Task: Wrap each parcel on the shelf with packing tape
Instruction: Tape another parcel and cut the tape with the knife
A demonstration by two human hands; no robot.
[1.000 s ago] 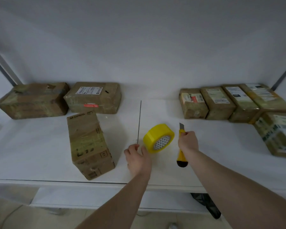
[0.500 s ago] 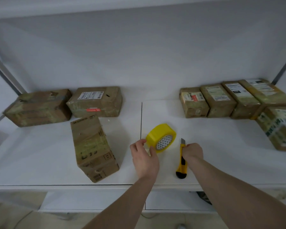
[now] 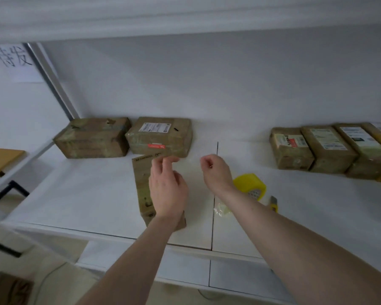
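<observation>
Moved: my hands have left the tape (image 3: 250,186) and knife (image 3: 273,203).
Left hand (image 3: 166,190): loosely curled over the parcel (image 3: 144,183), holding nothing.
Right hand (image 3: 216,170): curled, empty.
Advice: I judge, steady the parcel before taping.

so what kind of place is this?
Probably a parcel dispatch or packing area. Taped cardboard parcels with shipping labels sit in rows on a white shelf, a yellow packing tape roll and a utility knife lie there, and a handwritten paper sign hangs at left.

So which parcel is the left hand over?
The SF Express parcel, alone near the shelf's front edge under the left hand; the other parcels line the back wall.
</observation>
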